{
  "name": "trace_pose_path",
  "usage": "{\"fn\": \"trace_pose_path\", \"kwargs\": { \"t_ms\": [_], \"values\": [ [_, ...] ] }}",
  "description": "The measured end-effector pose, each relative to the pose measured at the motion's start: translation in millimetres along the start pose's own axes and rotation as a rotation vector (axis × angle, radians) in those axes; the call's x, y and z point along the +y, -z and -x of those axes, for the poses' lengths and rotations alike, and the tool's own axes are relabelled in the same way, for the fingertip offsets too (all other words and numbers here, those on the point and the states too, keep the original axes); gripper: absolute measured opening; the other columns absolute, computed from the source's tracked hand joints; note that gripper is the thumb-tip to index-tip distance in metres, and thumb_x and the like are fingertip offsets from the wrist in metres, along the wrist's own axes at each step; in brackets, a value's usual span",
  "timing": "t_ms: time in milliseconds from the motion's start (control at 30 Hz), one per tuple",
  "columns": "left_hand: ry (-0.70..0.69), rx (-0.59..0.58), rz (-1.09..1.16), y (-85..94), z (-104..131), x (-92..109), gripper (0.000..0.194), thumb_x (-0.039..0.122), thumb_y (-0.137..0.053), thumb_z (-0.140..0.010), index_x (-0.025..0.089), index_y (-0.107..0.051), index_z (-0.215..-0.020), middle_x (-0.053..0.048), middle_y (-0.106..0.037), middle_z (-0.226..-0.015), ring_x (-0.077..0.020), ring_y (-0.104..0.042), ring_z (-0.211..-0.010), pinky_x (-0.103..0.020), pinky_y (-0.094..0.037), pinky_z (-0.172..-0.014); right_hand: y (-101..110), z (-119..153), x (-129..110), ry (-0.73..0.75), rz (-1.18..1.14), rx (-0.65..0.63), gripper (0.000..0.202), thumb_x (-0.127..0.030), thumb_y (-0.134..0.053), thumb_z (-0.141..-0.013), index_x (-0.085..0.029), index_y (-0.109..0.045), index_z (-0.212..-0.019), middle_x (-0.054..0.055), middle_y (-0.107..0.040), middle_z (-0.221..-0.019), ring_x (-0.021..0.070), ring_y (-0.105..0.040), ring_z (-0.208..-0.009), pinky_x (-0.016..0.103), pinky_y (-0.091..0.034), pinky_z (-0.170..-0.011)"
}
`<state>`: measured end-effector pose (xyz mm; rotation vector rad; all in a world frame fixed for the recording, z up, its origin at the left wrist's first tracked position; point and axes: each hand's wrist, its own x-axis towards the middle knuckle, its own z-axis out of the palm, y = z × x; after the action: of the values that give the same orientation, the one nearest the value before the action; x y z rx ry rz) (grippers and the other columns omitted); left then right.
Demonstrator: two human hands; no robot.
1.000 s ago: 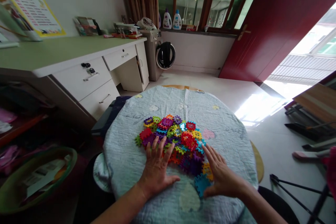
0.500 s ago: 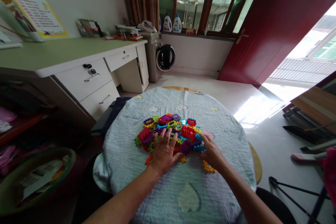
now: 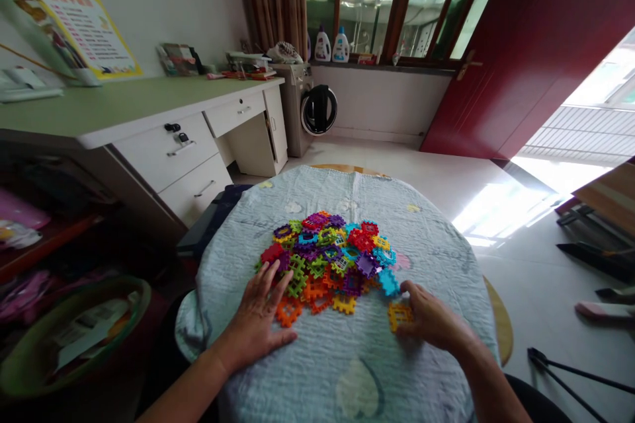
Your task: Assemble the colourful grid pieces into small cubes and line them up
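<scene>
Colourful plastic interlocking tiles with notched edges lie in a loose pile (image 3: 327, 254) on the cloth-covered round table (image 3: 317, 370). My left hand (image 3: 258, 310) rests at the pile's near left side, palm down with fingers apart. Its fingertips reach the red and purple tiles, and an orange tile (image 3: 288, 311) lies just beyond its thumb. To the right of the pile, my right hand (image 3: 434, 317) curls around the right edge of a yellow window-like tile (image 3: 398, 315), thumb below and fingers above. A light blue tile (image 3: 388, 282) lies just above that one.
A green-topped desk (image 3: 149, 96) with drawers stands at the left, a washing machine (image 3: 296, 106) with its door open behind it. A tub (image 3: 74, 344) sits low at left. Black tripod legs (image 3: 570, 367) stand on the floor at right, below a red door (image 3: 516, 46).
My left hand has moved left off the middle of the pile, uncovering orange and green tiles. My right hand has drawn back from the pile to the yellow tile. The view has shifted slightly.
</scene>
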<state>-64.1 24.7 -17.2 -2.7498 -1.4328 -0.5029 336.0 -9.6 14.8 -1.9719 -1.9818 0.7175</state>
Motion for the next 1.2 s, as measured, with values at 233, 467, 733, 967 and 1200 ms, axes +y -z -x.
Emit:
{"fn": "trace_pose_path", "kwargs": {
  "t_ms": [233, 467, 733, 967, 1200],
  "values": [
    [-0.025, 0.104, -0.033, -9.0, -33.4, -15.6, 0.080, 0.047, -0.063, -0.083, 0.028, -0.025, -0.150, -0.013, -0.026, -0.155, -0.0356, -0.024, -0.143, -0.053, -0.029, -0.114, -8.5, -10.4, -28.7, 0.085, -0.058, -0.045, 0.019, -0.021, -0.063, -0.065, -0.022, -0.055, -0.082, -0.001, -0.062, -0.075, 0.0146, -0.054, -0.067, 0.026, -0.040, -0.063],
    [0.066, 0.142, 0.149, -11.8, -37.4, -8.6, 0.080, 0.053, -0.059, -0.084, 0.027, -0.023, -0.150, -0.015, -0.027, -0.153, -0.0347, -0.028, -0.141, -0.055, -0.030, -0.113, -21.2, -23.0, -34.3, 0.144, -0.272, 0.331, 0.017, -0.025, -0.051, -0.079, -0.021, -0.056, -0.096, 0.004, -0.060, -0.089, 0.0134, -0.058, -0.068, 0.026, -0.047, -0.063],
    [0.414, 0.397, 0.361, -16.6, -65.7, -34.8, 0.047, 0.051, -0.041, -0.093, 0.020, -0.051, -0.127, -0.014, -0.049, -0.135, -0.0282, -0.043, -0.131, -0.052, -0.036, -0.111, -18.4, -21.0, -38.5, 0.244, -0.174, 0.184, 0.007, -0.026, -0.054, -0.081, -0.022, -0.059, -0.083, 0.002, -0.061, -0.082, 0.0157, -0.057, -0.074, 0.028, -0.048, -0.067],
    [0.421, 0.393, 0.533, -27.4, -76.3, -34.5, 0.041, 0.051, -0.043, -0.091, 0.020, -0.058, -0.113, -0.010, -0.063, -0.118, -0.0247, -0.058, -0.115, -0.045, -0.045, -0.104, -19.7, -26.8, -30.0, 0.160, -0.262, 0.354, 0.021, -0.038, -0.049, -0.089, -0.022, -0.062, -0.086, 0.004, -0.064, -0.080, 0.0150, -0.058, -0.066, 0.028, -0.048, -0.061],
    [0.496, 0.570, 0.513, -27.1, -73.2, -37.6, 0.039, 0.047, -0.038, -0.094, 0.019, -0.058, -0.111, -0.011, -0.063, -0.114, -0.0241, -0.059, -0.112, -0.043, -0.048, -0.100, -24.7, -38.8, -26.1, 0.134, -0.205, 0.451, 0.023, -0.040, -0.049, -0.089, -0.022, -0.063, -0.085, 0.005, -0.064, -0.085, 0.0178, -0.061, -0.072, 0.031, -0.049, -0.066]
  ]
}}
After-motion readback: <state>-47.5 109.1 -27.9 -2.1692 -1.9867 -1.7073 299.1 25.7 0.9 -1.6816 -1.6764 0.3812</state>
